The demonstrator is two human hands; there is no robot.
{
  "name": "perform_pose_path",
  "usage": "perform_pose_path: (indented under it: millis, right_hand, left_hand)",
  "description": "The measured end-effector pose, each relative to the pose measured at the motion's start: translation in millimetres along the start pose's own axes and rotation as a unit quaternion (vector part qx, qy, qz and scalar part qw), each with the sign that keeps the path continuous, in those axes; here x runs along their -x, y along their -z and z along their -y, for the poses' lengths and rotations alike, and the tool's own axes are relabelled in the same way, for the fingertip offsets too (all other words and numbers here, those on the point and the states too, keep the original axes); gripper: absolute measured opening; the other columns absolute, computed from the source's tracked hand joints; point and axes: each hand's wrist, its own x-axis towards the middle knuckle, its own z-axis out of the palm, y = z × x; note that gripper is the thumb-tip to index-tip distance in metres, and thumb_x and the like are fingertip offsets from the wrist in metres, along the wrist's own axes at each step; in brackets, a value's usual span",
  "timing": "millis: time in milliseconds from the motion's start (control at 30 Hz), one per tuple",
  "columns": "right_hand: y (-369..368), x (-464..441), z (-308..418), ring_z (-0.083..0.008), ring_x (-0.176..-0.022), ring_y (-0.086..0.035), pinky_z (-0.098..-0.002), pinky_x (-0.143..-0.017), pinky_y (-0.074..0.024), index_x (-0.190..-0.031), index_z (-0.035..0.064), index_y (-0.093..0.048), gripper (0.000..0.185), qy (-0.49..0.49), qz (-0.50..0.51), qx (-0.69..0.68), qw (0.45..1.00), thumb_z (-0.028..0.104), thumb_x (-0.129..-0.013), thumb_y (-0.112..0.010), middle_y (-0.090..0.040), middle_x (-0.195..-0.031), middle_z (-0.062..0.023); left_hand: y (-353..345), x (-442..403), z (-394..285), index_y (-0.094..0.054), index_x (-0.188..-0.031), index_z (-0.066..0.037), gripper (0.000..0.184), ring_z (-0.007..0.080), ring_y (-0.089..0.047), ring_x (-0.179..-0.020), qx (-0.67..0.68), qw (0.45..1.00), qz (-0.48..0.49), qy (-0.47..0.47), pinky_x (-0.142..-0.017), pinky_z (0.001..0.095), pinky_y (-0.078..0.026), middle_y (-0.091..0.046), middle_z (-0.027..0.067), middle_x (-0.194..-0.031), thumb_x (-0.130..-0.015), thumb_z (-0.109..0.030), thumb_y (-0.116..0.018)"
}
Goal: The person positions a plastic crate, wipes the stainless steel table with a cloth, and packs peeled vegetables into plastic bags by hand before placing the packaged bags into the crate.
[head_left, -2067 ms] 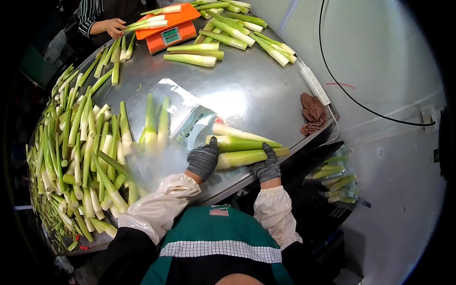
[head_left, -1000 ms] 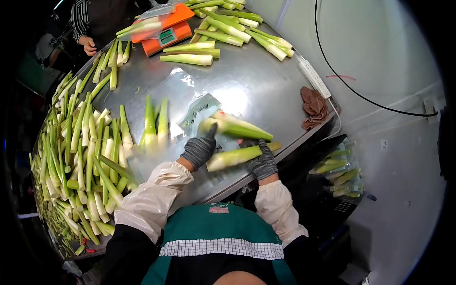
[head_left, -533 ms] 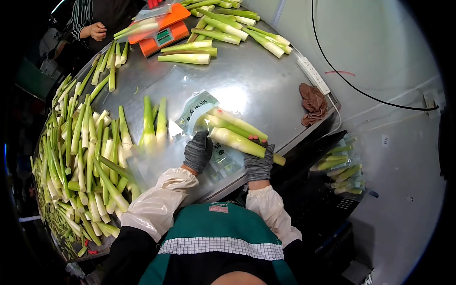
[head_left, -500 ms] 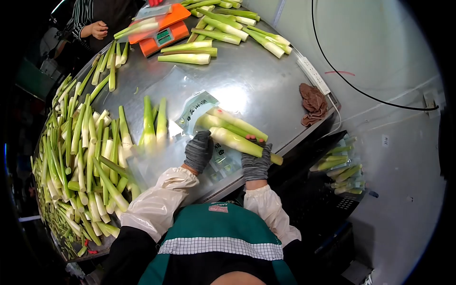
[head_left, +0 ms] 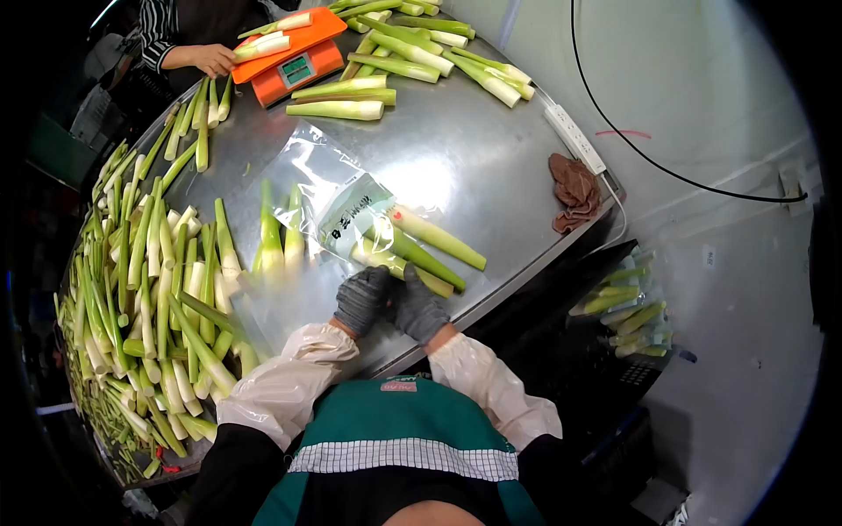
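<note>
Three green-and-white stalks lie side by side near the table's front edge, their pale ends inside a clear printed bag. My left hand, in a grey glove, is closed at the bag's near edge beside the lowest stalk. Close to its right, my right hand, also gloved, touches the near side of that stalk with its fingertips. What its fingers grip is hidden. More clear plastic lies left of my hands, partly over the table. Two upright-pointing stalks lie beyond it.
A large stalk pile covers the left side. An orange scale bears stalks at the back, where another person's hand touches them. More stalks, a power strip and a brown cloth line the far and right edges.
My right hand has moved left, close to my left hand. The stalks have shifted left and deeper into the bag. The other person's hand has moved to the stalks on the scale.
</note>
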Motion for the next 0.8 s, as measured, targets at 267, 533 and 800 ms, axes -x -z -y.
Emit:
perform_pose_path:
  millis: [267, 533, 800]
  right_hand:
    - [-14.5, 94.8, 97.1, -0.0113, -0.058, -0.055, -0.0216, -0.054, -0.0455, -0.088, 0.0007, -0.059, 0.02, 0.181, 0.04, 0.437, 0.88, 0.019, -0.079, -0.055, -0.059, -0.078, -0.0069]
    - [-46.5, -26.9, 154.7, -0.0319, -0.085, -0.055, -0.0367, -0.077, -0.0427, -0.093, 0.0063, -0.056, 0.024, 0.187, -0.116, 0.869, 0.444, 0.025, -0.079, -0.048, -0.058, -0.09, -0.0158]
    - [-55.7, -30.9, 149.2, -0.0329, -0.087, -0.054, -0.0383, -0.077, -0.0427, -0.093, 0.0054, -0.054, 0.025, 0.164, -0.097, 0.919, 0.345, 0.026, -0.079, -0.049, -0.055, -0.095, -0.0209]
  left_hand:
    - [8.2, 7.3, -16.5, -0.04, -0.101, -0.002, 0.056, 0.0295, -0.056, -0.066, 0.127, 0.913, -0.018, 0.387, -0.059, 0.0393, -0.044, -0.054, 0.0149, -0.077, -0.064, -0.034, -0.068]
    - [-20.9, 3.2, -24.3, -0.042, -0.099, -0.002, 0.041, 0.0304, -0.054, -0.075, 0.244, 0.882, -0.116, 0.387, -0.066, 0.0392, -0.043, -0.054, 0.0168, -0.083, -0.07, -0.023, -0.062]
    - [-31.0, -5.3, -9.4, -0.047, -0.087, -0.003, 0.022, 0.0364, -0.052, -0.072, 0.102, 0.96, -0.064, 0.253, -0.061, 0.0436, -0.042, -0.052, 0.0192, -0.08, -0.074, -0.02, -0.053]
